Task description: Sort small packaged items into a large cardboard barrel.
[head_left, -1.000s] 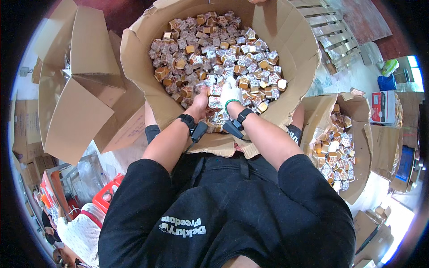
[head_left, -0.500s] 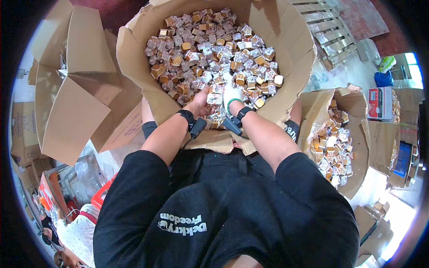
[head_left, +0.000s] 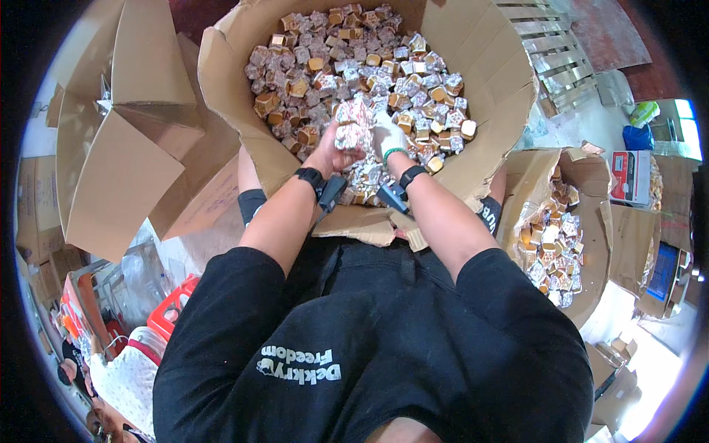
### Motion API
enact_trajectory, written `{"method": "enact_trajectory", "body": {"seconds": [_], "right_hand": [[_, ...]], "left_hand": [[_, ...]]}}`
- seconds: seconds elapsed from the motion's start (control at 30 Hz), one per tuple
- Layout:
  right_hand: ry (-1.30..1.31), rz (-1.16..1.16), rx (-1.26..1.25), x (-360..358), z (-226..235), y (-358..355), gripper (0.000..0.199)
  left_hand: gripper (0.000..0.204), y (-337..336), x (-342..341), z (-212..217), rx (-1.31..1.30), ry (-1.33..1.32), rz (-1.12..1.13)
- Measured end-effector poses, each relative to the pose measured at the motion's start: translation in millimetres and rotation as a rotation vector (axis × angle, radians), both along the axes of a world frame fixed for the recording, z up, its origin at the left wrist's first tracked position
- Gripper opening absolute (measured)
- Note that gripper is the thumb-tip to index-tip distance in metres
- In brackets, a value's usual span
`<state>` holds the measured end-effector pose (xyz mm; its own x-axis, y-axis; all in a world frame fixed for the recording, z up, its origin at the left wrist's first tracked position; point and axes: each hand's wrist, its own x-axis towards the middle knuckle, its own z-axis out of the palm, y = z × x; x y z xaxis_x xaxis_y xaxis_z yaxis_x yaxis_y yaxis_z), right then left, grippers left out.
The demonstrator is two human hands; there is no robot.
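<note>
silvery-pink cluster [head_left: 353, 122] is sitting at the frame's upper centre, the left hand [head_left: 329, 153] curling around it; the gloved right hand [head_left: 388, 138] is lying beside it, grip impossible to tell; supporting from below is probably suiting its bumpy shape.

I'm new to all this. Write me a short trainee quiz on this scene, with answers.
1. Which hand wears the white glove: (a) left or (b) right?
2. True or false: the left hand holds nothing.
3. On which side of the large carton, as pictured, stands the smaller torn carton?

Key: 1. b, the right hand. 2. False: it holds pale patterned pieces. 3. The right side.
</note>
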<state>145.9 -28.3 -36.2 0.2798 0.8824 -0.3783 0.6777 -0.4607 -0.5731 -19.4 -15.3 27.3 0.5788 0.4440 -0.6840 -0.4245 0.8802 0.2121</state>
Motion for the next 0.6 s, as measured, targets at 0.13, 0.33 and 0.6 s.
{"method": "enact_trajectory", "body": {"seconds": [0.13,0.33,0.6], "right_hand": [[-0.105,0.061,0.168,20,16,9,0.029],[0.258,-0.085,0.537,-6,89,-8,0.034],[0.124,-0.037,0.555,0,99,0,0.029]], "left_hand": [[0.051,14,4,-2,0.062,-0.165,0.101],[0.051,9,-4,5,0.165,-0.106,0.097],[0.055,15,-7,-2,0.187,-0.122,0.08]]}}
